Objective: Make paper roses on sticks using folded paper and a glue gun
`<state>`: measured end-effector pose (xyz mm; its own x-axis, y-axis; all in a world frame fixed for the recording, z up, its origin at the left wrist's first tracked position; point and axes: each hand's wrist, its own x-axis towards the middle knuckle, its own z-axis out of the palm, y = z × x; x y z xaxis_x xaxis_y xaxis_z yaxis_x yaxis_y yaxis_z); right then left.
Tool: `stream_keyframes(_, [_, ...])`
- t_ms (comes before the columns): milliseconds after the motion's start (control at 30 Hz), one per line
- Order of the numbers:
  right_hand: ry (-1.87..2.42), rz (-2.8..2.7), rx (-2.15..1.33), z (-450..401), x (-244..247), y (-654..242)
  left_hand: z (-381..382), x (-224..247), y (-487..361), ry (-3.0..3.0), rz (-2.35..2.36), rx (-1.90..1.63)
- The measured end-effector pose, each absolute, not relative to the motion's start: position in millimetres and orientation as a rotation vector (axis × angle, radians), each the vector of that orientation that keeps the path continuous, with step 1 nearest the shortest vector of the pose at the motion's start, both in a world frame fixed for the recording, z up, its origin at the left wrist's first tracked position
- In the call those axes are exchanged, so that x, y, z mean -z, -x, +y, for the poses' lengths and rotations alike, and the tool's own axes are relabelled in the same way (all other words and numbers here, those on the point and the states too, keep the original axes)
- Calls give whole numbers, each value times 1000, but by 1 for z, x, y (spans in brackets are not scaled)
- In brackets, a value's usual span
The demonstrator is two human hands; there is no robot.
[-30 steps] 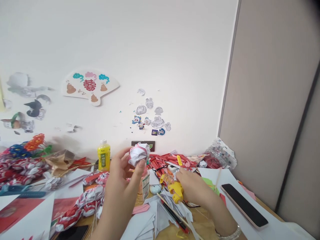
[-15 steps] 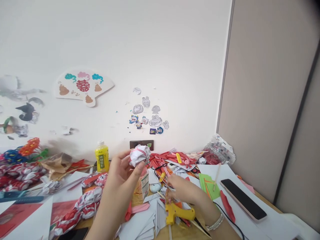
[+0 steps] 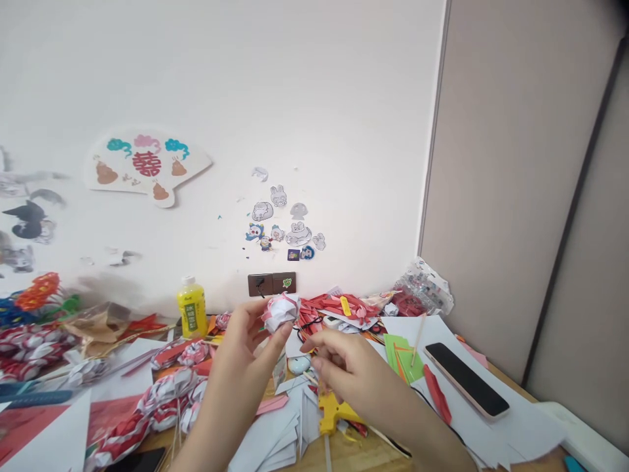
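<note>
A crumpled white and pink paper ball (image 3: 282, 312) is gripped between the thumb and fingers of my left hand (image 3: 250, 341), raised over the table. Just right of and below it, my right hand (image 3: 339, 367) has its fingers curled, thumb and forefinger near each other; whether anything thin lies between them I cannot make out. Under my right hand lies a yellow glue gun (image 3: 330, 414), partly hidden by it. Folded white papers (image 3: 275, 429) lie in front of my hands.
At the left are red-and-white paper bundles (image 3: 171, 393) and a yellow bottle (image 3: 191, 308). Red paper strips (image 3: 339, 307) lie behind my hands. On the right are green papers (image 3: 400, 357) and a phone (image 3: 466, 380). A socket (image 3: 272, 284) is on the wall.
My right hand has risen off the glue gun and moved left, closer to the paper ball. The paper ball has turned a little in my left hand. The view has shifted slightly right.
</note>
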<state>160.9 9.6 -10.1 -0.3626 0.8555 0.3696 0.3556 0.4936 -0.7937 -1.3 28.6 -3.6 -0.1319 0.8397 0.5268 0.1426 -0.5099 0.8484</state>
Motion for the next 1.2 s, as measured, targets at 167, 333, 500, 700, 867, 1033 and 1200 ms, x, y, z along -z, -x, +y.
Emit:
stream_keyframes(167, [1097,-2114,-209,0,-1,-164,25,-1,4,-1640,1145,-1625])
stream_keyframes(333, [1007,-2174,219,2,6,-170,21,-1,8,-1696,1133,-1580])
stream_keyframes(500, [890,-2198,529,-1,5,-174,19,1,11,-1751,1122,-1544])
stream_keyframes(700, [854,-2252,593,-3,1,-181,17,-1,15,-1843,1112,-1480])
stream_keyframes(867, [823,-2292,437,-3,-2,-188,15,-2,17,-1874,1028,-1483])
stream_keyframes(1033, [815,-2281,408,-5,-3,-190,13,-1,18,-1963,1083,-1516])
stream_keyframes(1200, [834,-2304,394,-6,0,-188,11,-1,20,-2074,1204,-1539])
